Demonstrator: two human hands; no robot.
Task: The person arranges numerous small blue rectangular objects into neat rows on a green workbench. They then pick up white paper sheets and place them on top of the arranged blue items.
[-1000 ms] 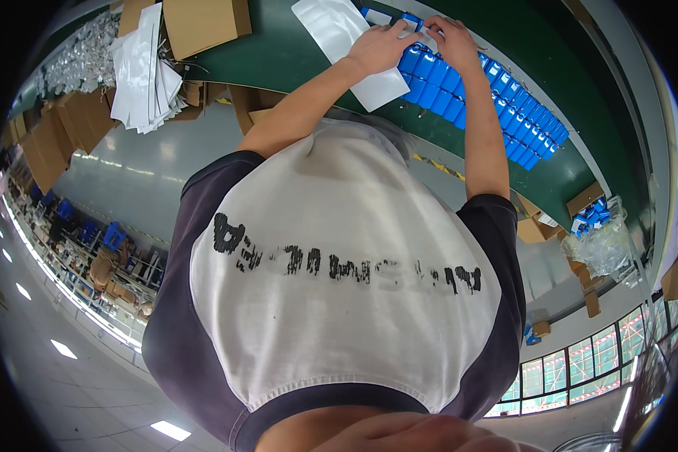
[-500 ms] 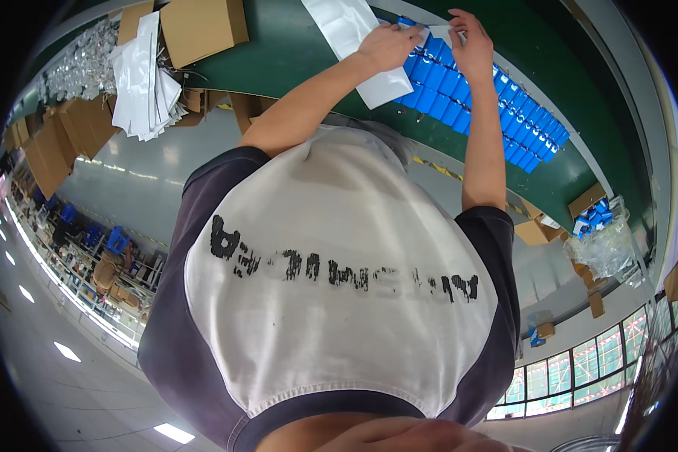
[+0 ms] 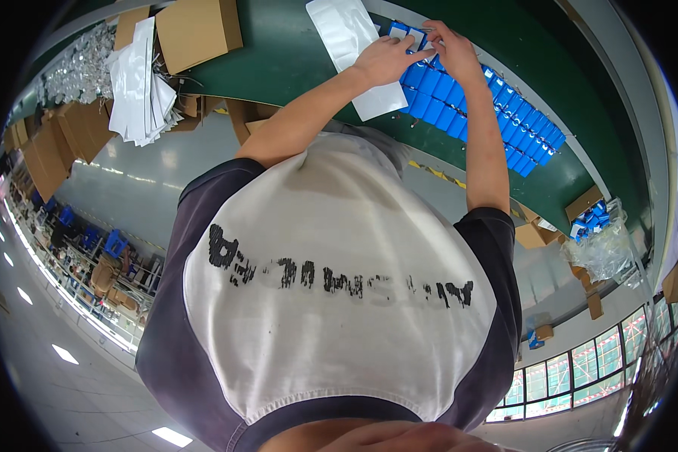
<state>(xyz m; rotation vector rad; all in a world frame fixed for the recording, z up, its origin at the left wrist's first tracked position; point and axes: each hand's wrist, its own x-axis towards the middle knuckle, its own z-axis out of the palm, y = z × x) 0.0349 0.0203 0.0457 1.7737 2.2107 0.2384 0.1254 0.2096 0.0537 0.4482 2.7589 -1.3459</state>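
Note:
Blue shrink-wrapped blocks [image 3: 448, 119], which look like battery packs, stand in tight rows on the green bench. Over the far left end of the rows, my left hand [image 3: 384, 62] is spread, its fingers and thumb resting on the packs. A small white label [image 3: 429, 46] lies between my hands, partly hidden by fingers. My right hand [image 3: 453, 56] bends over it, fingertips closed at the label's edge. Two packs just beyond my left fingers carry white labels [image 3: 398, 32]. A long white sheet [image 3: 344, 34] extends under my left wrist.
Left along the green bench [image 3: 267, 49] are a cardboard box [image 3: 196, 34], a stack of white sheets [image 3: 137, 98] and a pile of clear plastic [image 3: 83, 64]. At right, a box of blue pieces [image 3: 591, 218] stands beside a clear plastic bag [image 3: 606, 248]. A grey rail runs behind.
My hands have come slightly nearer to me and closer together. The white strip once stretched between them has come down onto the packs. More labelled pack tops show beyond my left hand.

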